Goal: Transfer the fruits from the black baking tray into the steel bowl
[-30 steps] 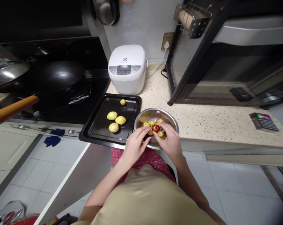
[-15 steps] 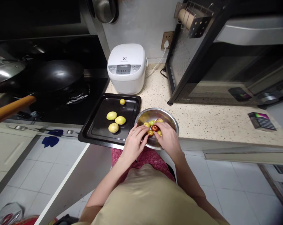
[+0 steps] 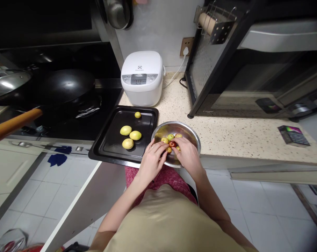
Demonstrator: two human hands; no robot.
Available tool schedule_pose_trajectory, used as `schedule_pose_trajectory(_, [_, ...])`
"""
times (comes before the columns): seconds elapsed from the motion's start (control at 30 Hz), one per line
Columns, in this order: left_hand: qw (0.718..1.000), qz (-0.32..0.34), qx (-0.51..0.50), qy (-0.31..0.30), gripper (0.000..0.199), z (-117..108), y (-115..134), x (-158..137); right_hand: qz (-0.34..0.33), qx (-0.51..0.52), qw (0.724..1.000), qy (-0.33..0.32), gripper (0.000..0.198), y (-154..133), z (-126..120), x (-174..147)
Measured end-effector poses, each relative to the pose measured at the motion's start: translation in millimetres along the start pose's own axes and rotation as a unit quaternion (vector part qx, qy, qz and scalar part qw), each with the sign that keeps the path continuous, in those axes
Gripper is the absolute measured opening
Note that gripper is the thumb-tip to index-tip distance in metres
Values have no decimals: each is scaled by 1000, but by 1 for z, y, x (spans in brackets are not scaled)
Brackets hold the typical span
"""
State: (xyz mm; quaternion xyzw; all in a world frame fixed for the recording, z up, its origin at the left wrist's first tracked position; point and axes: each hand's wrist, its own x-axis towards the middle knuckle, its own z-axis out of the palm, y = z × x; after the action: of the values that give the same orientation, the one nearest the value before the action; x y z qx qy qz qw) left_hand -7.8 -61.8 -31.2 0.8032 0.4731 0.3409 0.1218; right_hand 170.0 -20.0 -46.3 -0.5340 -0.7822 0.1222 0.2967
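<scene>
Steel, round and shiny, the metal bowl (image 3: pixel 192 134) sits at the counter's front edge, holding small green and red fruits (image 3: pixel 171 137). Both hands reach into it: the left hand (image 3: pixel 152 161) and right hand (image 3: pixel 187 156) curl their fingers among the fruits (whether either grips one, I cannot tell). Just left of the bowl lies a black baking tray (image 3: pixel 113 140) with yellow fruits (image 3: pixel 129 135); behind that tray stands a white rice cooker (image 3: pixel 142 77).

Both forearms reach forward and converge. The left hand (image 3: pixel 152 160) and right hand (image 3: pixel 187 156) sit side by side, palms down, fingers curled, their fingertips nearly meeting between the two grips.
</scene>
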Motion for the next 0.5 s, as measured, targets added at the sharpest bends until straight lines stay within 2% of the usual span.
schedule_pose_trajectory(0.17, [1000,-2,-6,1,28,0,1,-1,-11,27,999,27,18,1,-4,-3])
schedule_pose_trajectory(0.27, [1000,-9,-11,1,29,-11,-6,2,-20,52,997,50,15,3,-10,-7])
schedule_pose_trajectory(0.33, [1000,-26,2,13,28,-26,-18,11,-30,68,994,77,13,3,-15,-11])
schedule_pose_trajectory(0.43, [995,-59,57,49,26,-54,-51,39,-49,86,987,128,12,2,-21,-16])
schedule_pose_trajectory(0.5, [989,-90,111,36,27,-68,-78,64,-59,96,982,152,12,1,-24,-18])
